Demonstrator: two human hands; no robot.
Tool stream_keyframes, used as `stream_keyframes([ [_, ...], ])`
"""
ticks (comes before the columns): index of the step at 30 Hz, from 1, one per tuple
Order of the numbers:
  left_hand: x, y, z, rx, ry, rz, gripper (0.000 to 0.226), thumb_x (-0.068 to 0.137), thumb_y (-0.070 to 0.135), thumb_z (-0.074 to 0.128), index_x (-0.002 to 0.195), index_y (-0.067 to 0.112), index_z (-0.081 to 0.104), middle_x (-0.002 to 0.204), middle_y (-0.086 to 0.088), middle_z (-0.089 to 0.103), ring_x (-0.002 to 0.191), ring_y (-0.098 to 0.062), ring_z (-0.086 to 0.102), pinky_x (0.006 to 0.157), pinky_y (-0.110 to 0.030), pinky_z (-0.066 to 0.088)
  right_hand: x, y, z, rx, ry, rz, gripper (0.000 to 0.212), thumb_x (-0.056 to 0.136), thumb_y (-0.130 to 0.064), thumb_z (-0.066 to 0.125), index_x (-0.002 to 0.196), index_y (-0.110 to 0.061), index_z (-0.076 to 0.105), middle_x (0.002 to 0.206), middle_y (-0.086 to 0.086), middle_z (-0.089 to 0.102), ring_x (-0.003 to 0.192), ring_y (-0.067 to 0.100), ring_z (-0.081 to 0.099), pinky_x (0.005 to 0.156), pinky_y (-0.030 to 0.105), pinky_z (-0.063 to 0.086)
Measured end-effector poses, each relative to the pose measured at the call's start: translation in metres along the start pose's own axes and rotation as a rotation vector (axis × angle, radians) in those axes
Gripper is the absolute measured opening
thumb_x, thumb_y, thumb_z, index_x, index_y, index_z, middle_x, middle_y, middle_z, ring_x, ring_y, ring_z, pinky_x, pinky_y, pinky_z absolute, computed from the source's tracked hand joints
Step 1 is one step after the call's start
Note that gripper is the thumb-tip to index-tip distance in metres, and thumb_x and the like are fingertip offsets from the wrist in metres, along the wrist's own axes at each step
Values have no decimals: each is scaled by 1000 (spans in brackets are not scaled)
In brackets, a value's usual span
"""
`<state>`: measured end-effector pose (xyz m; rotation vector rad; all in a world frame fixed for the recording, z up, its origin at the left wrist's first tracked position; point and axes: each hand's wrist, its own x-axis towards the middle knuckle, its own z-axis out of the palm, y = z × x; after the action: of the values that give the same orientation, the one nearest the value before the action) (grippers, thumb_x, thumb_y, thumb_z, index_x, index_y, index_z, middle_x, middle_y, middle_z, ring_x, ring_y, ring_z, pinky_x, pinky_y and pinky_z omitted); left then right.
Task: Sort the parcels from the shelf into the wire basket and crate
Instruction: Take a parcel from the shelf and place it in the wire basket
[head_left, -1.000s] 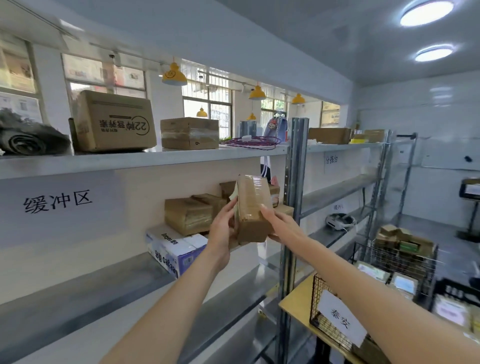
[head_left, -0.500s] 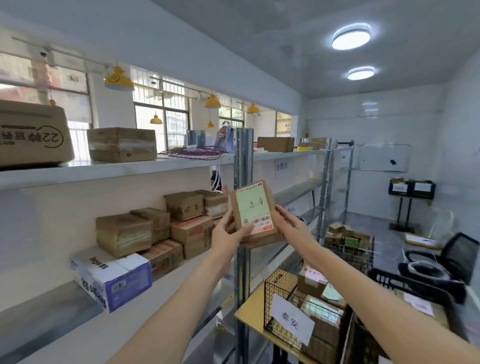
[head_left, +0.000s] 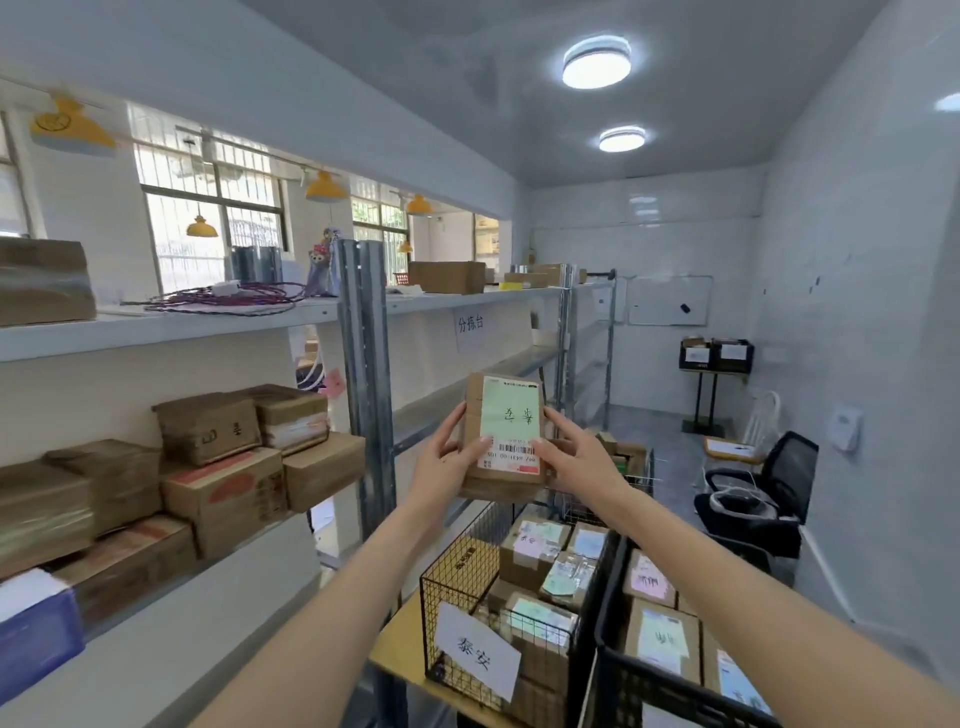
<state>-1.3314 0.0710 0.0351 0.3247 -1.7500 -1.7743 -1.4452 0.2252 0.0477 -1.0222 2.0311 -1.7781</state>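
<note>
Both hands grasp an upright parcel (head_left: 503, 436), left hand (head_left: 451, 467) and right hand (head_left: 577, 457) on its sides, label facing near, above the wire basket (head_left: 467, 571); crate (head_left: 639, 680) right of it.

A brown cardboard parcel (head_left: 501, 441) stands upright in the air, its pale green label with a barcode facing the camera, above the wire basket (head_left: 467, 582). More brown parcels (head_left: 223, 467) sit stacked on the shelf (head_left: 218, 613) at left. The black wire basket, with a white paper sign, holds labelled parcels; beside it, the black crate (head_left: 639, 680) holds more.
</note>
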Motion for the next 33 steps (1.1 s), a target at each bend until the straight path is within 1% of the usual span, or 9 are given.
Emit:
stream_keyframes([
  [6, 47, -51, 45, 78, -34, -79, 64, 90, 35, 73, 143, 54, 43, 125, -3, 65, 107, -23, 67, 92, -44, 57, 31, 49, -48, -129, 26, 39, 63, 102, -24, 59, 157, -31, 30, 134, 4, 61, 108, 13, 67, 85, 34, 61],
  [11, 106, -97, 66, 90, -61, -148, 61, 92, 30, 71, 145, 44, 44, 112, -3, 69, 92, -20, 72, 63, -26, 57, 79, 99, -70, -231, 47, 78, 64, 99, -36, 62, 155, -36, 32, 143, -4, 55, 124, 18, 59, 102, 48, 53],
  [14, 150, -129, 72, 88, -89, -182, 55, 94, 27, 69, 139, 47, 44, 108, -4, 70, 81, -15, 73, 56, -24, 56, 116, 131, -76, -272, 65, 120, 63, 100, -34, 61, 155, -33, 33, 139, -7, 58, 121, 11, 59, 100, 38, 54],
  [16, 186, -156, 74, 112, -122, -195, 54, 95, 30, 68, 138, 50, 42, 110, -1, 68, 87, -17, 72, 59, -26, 57, 144, 155, -78, -281, 74, 155, 62, 101, -31, 60, 155, -33, 31, 133, -9, 58, 110, 3, 61, 89, 25, 56],
  [19, 245, -203, 75, 142, -157, -252, 57, 94, 35, 69, 142, 48, 41, 115, 0, 67, 97, -21, 71, 74, -35, 60, 192, 196, -82, -318, 99, 221, 66, 99, -37, 62, 157, -31, 30, 144, -3, 54, 114, 9, 60, 102, 34, 52],
  [21, 284, -238, 76, 158, -184, -294, 61, 94, 38, 69, 147, 45, 39, 119, -4, 68, 98, -23, 72, 84, -43, 61, 222, 225, -85, -356, 129, 270, 66, 99, -39, 61, 157, -29, 32, 149, -1, 50, 119, 12, 56, 106, 34, 46],
  [26, 357, -321, 79, 169, -232, -415, 61, 96, 32, 67, 150, 41, 39, 127, -7, 65, 102, -26, 70, 94, -50, 57, 270, 301, -94, -575, 135, 401, 62, 102, -42, 55, 158, -28, 31, 159, -4, 39, 142, 15, 40, 115, 34, 34],
  [29, 385, -370, 87, 234, -262, -433, 58, 97, 35, 65, 149, 42, 41, 144, -5, 54, 110, -23, 64, 91, -43, 58, 281, 349, -99, -726, 79, 480, 62, 103, -41, 51, 158, -26, 28, 163, -6, 30, 148, 15, 31, 117, 32, 28],
  [33, 412, -423, 106, 296, -309, -534, 55, 96, 42, 65, 146, 49, 41, 115, 5, 61, 99, -17, 64, 90, -44, 57, 293, 407, -108, -823, 57, 544, 63, 104, -43, 49, 159, -25, 25, 166, -1, 22, 152, 18, 23, 120, 34, 24],
])
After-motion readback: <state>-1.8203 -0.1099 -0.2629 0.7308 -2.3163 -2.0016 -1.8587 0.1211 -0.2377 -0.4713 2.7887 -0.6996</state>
